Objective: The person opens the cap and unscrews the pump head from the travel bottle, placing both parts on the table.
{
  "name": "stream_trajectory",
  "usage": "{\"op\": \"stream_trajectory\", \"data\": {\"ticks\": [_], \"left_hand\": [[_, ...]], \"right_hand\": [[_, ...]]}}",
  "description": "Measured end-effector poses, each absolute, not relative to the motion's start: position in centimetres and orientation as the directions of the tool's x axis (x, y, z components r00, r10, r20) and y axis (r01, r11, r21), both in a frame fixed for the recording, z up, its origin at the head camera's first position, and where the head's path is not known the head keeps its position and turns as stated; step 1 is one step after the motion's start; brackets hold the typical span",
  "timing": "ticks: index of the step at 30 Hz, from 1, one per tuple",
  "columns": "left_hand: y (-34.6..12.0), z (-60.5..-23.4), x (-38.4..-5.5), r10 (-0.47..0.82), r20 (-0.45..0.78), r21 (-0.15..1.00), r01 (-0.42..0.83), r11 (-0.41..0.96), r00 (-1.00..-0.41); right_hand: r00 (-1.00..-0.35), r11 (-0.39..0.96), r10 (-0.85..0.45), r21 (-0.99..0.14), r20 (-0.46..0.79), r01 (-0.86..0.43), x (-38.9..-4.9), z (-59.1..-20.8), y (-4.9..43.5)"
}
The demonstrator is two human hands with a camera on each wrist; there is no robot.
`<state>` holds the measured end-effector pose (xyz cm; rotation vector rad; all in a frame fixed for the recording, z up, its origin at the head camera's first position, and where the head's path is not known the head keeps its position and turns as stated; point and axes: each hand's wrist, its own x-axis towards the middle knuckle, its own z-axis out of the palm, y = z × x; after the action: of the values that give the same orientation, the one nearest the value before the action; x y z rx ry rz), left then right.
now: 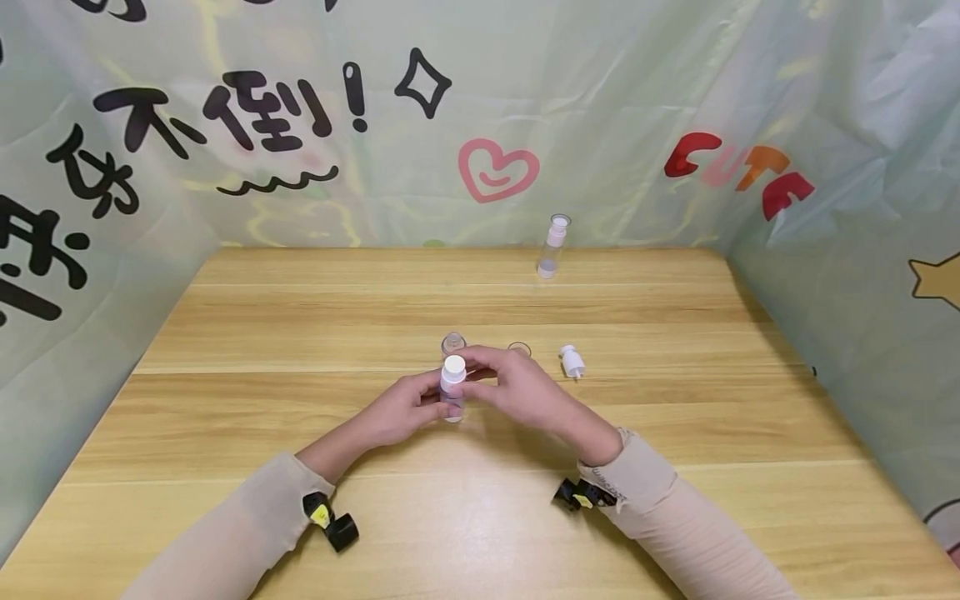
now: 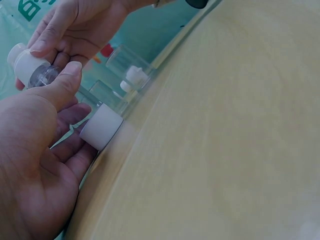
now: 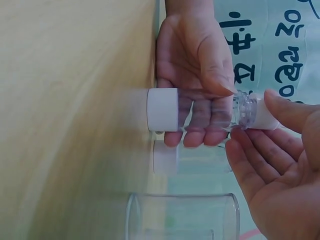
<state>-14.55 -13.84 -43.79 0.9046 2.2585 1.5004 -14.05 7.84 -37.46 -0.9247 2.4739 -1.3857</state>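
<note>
A small clear bottle (image 1: 452,398) with a white base (image 3: 162,110) stands upright near the table's middle. My left hand (image 1: 403,410) holds it round the body, thumb on the near side. At its neck sits a white pump head (image 2: 27,65). My right hand (image 1: 519,385) pinches that pump head between thumb and fingers. In the right wrist view the clear ribbed neck (image 3: 245,109) shows just below the white part. How tightly the two parts are joined I cannot tell.
Behind the hands stands a second clear piece (image 1: 453,342), with a white base (image 3: 165,156) in the right wrist view. A clear cap (image 1: 519,347) is partly hidden by my right hand. A loose white pump (image 1: 572,362) lies to the right. A capped pump bottle (image 1: 552,247) stands at the back.
</note>
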Motion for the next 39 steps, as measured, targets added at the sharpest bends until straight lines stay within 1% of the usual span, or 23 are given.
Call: {"op": "stream_trajectory", "data": {"ticks": [6,13,18,23,28,34,39], "left_hand": [[-13.8,-43.8,-14.5,0.633,0.092,0.906,0.329,0.268,-0.768],[-13.7,-43.7,-14.5,0.635,0.085,0.904,0.327,0.275,-0.768],[-13.7,-43.7,-14.5,0.630,0.079,0.906,0.320,0.278,-0.772],[-13.7,-43.7,-14.6,0.631,0.082,0.904,0.324,0.279,-0.772],[-13.8,-43.7,-14.6,0.625,0.084,0.900,0.329,0.287,-0.776],[-13.8,-43.8,-14.6,0.628,0.084,0.903,0.325,0.280,-0.774],[-13.8,-43.9,-14.6,0.633,0.082,0.911,0.316,0.266,-0.770]], "right_hand": [[-0.772,0.368,-0.616,-0.809,0.158,-0.459,-14.2,-37.4,8.1],[-0.757,0.357,-0.638,-0.818,0.139,-0.451,-14.1,-37.2,8.2],[-0.779,0.370,-0.607,-0.810,0.160,-0.455,-13.9,-37.3,7.9],[-0.813,0.417,-0.542,-0.772,0.212,-0.479,-13.5,-37.4,7.5],[-0.815,0.410,-0.521,-0.763,0.254,-0.500,-13.3,-37.8,6.9],[-0.819,0.438,-0.515,-0.743,0.253,-0.505,-13.2,-37.8,6.8],[-0.824,0.464,-0.522,-0.738,0.220,-0.491,-13.2,-37.5,7.1]]}}
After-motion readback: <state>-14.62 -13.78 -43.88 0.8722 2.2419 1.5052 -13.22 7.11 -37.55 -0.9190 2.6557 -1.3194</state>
